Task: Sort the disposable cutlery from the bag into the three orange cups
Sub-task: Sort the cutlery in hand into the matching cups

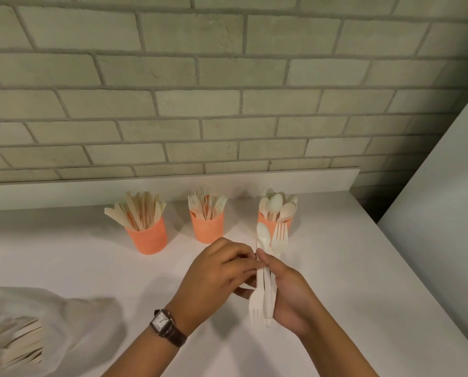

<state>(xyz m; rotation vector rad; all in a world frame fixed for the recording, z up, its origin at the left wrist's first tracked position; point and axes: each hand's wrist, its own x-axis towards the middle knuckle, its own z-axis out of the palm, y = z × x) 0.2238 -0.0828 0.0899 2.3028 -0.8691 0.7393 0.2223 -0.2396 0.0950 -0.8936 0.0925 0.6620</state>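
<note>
Two hands, one bunch: left hand [219, 270] fingertips pinch the mixed cutlery bundle [265, 292] at mid-handle, while the right hand [290, 292] wraps round it. It's held just before the spoon cup [263, 220]; the fork cup [207, 227] and knife cup [147, 238] stand leftward, and the bag [64, 322] lies near-left.

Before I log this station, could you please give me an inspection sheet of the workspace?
Surface: white counter with a raised back ledge.
Job's things: three orange cups in a row; left cup holds knives, middle cup forks, right cup spoons; bag at lower left, cutlery inside.
Clutter: nothing seen.
Grips: right hand holds a cutlery bundle of forks and a spoon; left hand pinches it; wristwatch on the left wrist.
Cables: nothing seen.
Surroundings: brick wall behind; white panel at right.
</note>
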